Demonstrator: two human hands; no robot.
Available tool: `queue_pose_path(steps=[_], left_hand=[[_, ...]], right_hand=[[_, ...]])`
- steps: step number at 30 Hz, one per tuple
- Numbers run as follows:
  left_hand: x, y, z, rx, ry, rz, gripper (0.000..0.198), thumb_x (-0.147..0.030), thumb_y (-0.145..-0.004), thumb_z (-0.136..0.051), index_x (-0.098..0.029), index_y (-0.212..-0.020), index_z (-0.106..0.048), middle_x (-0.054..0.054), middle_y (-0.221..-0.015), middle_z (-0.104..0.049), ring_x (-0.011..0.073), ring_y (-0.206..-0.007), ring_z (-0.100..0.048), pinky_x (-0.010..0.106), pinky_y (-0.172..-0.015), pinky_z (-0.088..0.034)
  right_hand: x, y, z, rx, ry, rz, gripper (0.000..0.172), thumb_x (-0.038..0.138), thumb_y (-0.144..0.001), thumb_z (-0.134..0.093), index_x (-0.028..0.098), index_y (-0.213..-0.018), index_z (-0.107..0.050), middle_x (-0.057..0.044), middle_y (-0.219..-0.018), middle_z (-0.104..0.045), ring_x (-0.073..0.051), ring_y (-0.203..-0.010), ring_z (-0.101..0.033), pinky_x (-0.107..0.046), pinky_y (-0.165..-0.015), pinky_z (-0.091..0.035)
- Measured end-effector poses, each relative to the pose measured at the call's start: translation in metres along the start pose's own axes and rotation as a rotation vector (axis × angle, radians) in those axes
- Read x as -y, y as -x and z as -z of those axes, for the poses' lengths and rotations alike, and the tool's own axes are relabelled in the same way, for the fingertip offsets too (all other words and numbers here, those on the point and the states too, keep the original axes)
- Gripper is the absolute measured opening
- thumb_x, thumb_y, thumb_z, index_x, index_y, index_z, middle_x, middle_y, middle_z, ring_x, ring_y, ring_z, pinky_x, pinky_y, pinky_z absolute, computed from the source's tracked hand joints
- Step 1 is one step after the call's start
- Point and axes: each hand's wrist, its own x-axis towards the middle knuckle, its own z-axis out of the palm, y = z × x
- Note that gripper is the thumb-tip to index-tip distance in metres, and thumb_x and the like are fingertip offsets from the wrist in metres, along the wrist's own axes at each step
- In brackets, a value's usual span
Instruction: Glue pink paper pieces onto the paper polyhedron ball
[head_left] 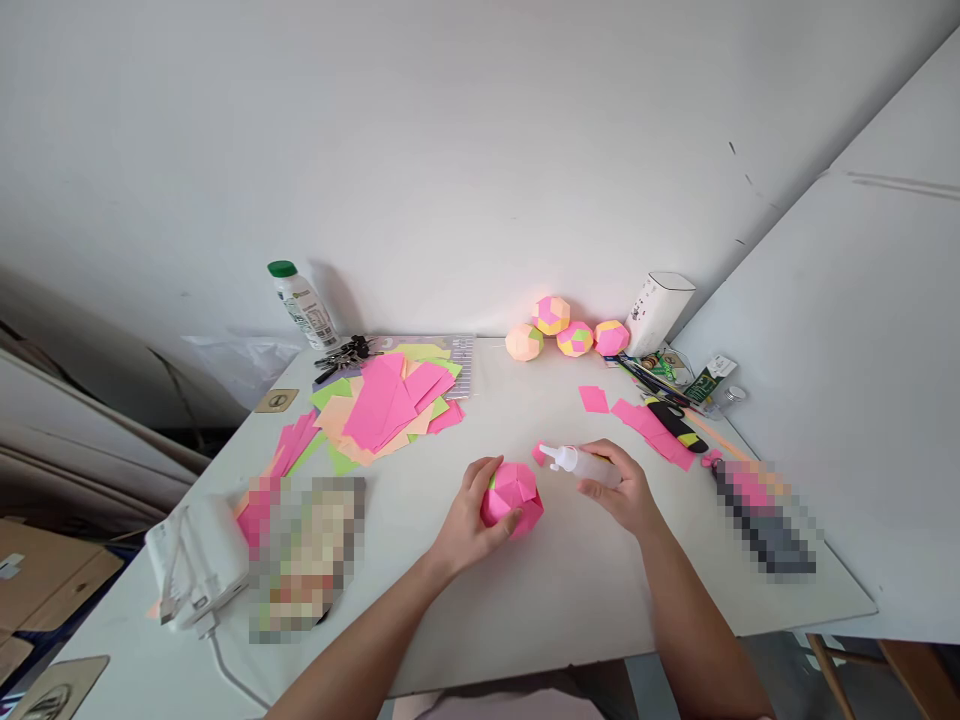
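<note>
L hand (472, 522) fingers curled round pink faceted paper ball (514, 488), near-centre of white table (559, 605). R hand (624, 488) gripping nozzle-tip squeeze bottle (596, 468), right of ball. Risks: over-squeeze prob. blobs contents onto small pink paper piece (538, 454) by nozzle; too-tight L grip could dent ball, pop facets.

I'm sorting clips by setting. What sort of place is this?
Probably a small craft corner: a pile of coloured paper on the table, four multicoloured paper balls near the wall, and a squeeze bottle in the right hand.
</note>
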Motion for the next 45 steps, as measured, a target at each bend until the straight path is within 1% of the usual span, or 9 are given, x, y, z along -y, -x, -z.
queue_pose_path(steps=[5,10,15,25,32,35,38,41,45], left_hand=[[0.001,0.0,0.001,-0.089,-0.128,-0.014,0.062,-0.041,-0.082,-0.056,-0.022,-0.136,-0.031,0.015,-0.134,-0.034,0.0307,-0.123,-0.043,0.049,-0.095,-0.047],[0.003,0.0,0.0,-0.163,-0.193,-0.008,0.063,-0.041,-0.083,-0.056,-0.022,-0.137,-0.03,0.016,-0.133,-0.035,0.0296,-0.12,-0.046,0.048,-0.093,-0.049],[0.004,-0.001,-0.003,-0.177,-0.217,-0.013,0.062,-0.041,-0.083,-0.056,-0.022,-0.137,-0.031,0.015,-0.132,-0.037,0.0293,-0.12,-0.047,0.047,-0.091,-0.05],[0.002,0.0,-0.003,-0.19,-0.276,-0.062,0.065,-0.041,-0.082,-0.057,-0.021,-0.137,-0.03,0.016,-0.13,-0.038,0.0312,-0.121,-0.045,0.05,-0.093,-0.047],[0.002,0.001,-0.005,-0.2,-0.304,-0.086,0.066,-0.042,-0.08,-0.057,-0.023,-0.137,-0.03,0.016,-0.13,-0.039,0.0326,-0.119,-0.045,0.051,-0.092,-0.046],[0.002,0.001,-0.006,-0.199,-0.309,-0.092,0.067,-0.041,-0.08,-0.058,-0.023,-0.137,-0.03,0.016,-0.13,-0.037,0.0329,-0.119,-0.044,0.051,-0.092,-0.046],[0.002,0.002,-0.006,-0.197,-0.312,-0.09,0.067,-0.041,-0.079,-0.06,-0.024,-0.137,-0.03,0.016,-0.131,-0.037,0.0335,-0.12,-0.043,0.052,-0.093,-0.046],[0.002,0.002,-0.006,-0.19,-0.308,-0.09,0.068,-0.041,-0.079,-0.06,-0.024,-0.137,-0.03,0.016,-0.131,-0.037,0.034,-0.121,-0.043,0.052,-0.092,-0.046],[0.002,0.002,-0.006,-0.184,-0.295,-0.092,0.068,-0.04,-0.078,-0.061,-0.023,-0.137,-0.03,0.017,-0.131,-0.037,0.0334,-0.121,-0.044,0.051,-0.092,-0.046]], right_hand=[[0.005,0.005,-0.009,-0.002,-0.071,-0.006,0.036,0.042,-0.075,-0.069,0.024,-0.102,-0.053,-0.006,-0.098,-0.06,-0.018,-0.078,-0.058,-0.028,-0.061,-0.048],[0.007,0.007,-0.02,-0.104,-0.089,0.128,0.029,0.037,-0.073,-0.072,0.025,-0.095,-0.057,-0.001,-0.077,-0.056,-0.017,-0.068,-0.054,-0.029,-0.058,-0.045],[0.009,0.008,-0.027,-0.144,-0.087,0.181,0.029,0.034,-0.07,-0.074,0.025,-0.091,-0.056,0.0,-0.073,-0.055,-0.015,-0.062,-0.052,-0.028,-0.055,-0.043],[0.008,0.009,-0.032,-0.087,-0.019,0.299,0.029,0.033,-0.07,-0.073,0.026,-0.09,-0.054,-0.001,-0.076,-0.06,-0.016,-0.063,-0.055,-0.031,-0.057,-0.047],[0.007,0.01,-0.035,-0.06,0.074,0.296,0.03,0.041,-0.069,-0.072,0.026,-0.088,-0.054,-0.002,-0.07,-0.062,-0.018,-0.059,-0.054,-0.035,-0.056,-0.048],[0.008,0.01,-0.034,-0.06,0.076,0.322,0.031,0.041,-0.069,-0.073,0.027,-0.089,-0.054,-0.002,-0.071,-0.064,-0.019,-0.061,-0.056,-0.037,-0.06,-0.05],[0.009,0.009,-0.034,-0.044,0.089,0.28,0.032,0.045,-0.067,-0.072,0.027,-0.086,-0.054,-0.002,-0.07,-0.064,-0.02,-0.061,-0.057,-0.039,-0.063,-0.05],[0.009,0.009,-0.034,-0.018,0.078,0.248,0.033,0.048,-0.066,-0.072,0.027,-0.085,-0.055,-0.001,-0.068,-0.062,-0.019,-0.059,-0.056,-0.038,-0.06,-0.05],[0.008,0.01,-0.034,-0.008,0.046,0.281,0.031,0.044,-0.068,-0.073,0.027,-0.087,-0.055,-0.001,-0.067,-0.061,-0.018,-0.058,-0.055,-0.036,-0.056,-0.05]])
